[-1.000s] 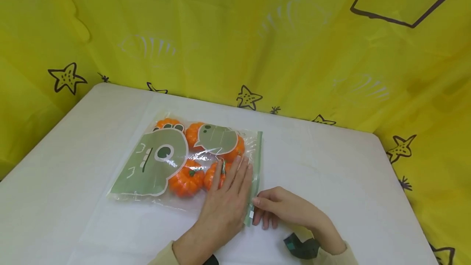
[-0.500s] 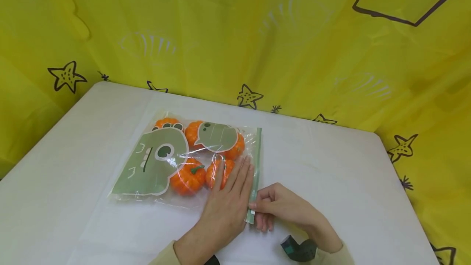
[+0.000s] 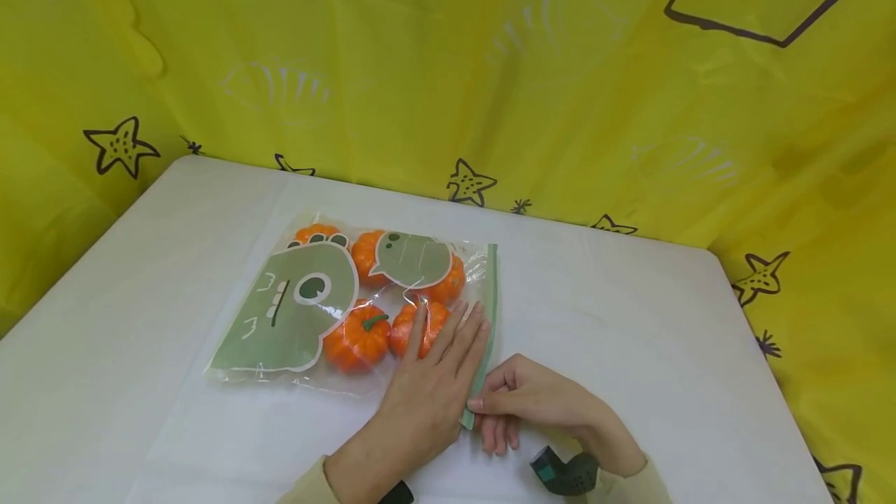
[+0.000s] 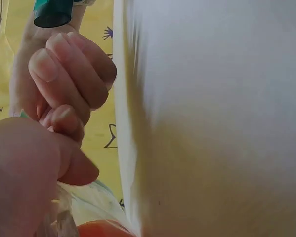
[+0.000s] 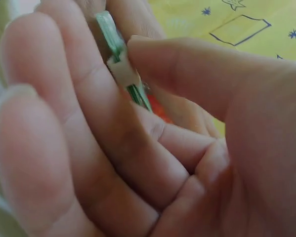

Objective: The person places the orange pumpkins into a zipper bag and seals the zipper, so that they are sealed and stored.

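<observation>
A clear zip bag (image 3: 280,333) with a green one-eyed monster print lies flat on the table. Several orange toy pumpkins (image 3: 357,339) show through its plastic. My left hand (image 3: 428,387) rests on the bag with straight fingers, over one pumpkin and close beside the green zip edge (image 3: 492,286). At the near corner of that edge, my right hand (image 3: 532,395) pinches the whitish zip slider (image 5: 123,71) between thumb and index finger. Its other fingers hang loosely curled, as the left wrist view (image 4: 71,74) shows from below.
The white table (image 3: 616,317) extends to the right and left of the bag. A yellow cloth (image 3: 560,99) with drawn stars hangs behind it. A dark wrist camera (image 3: 563,473) sits by the right sleeve.
My right hand has moved slightly toward me along the zip edge, down to its near corner, with the slider. The left hand stays on the bag almost unmoved.
</observation>
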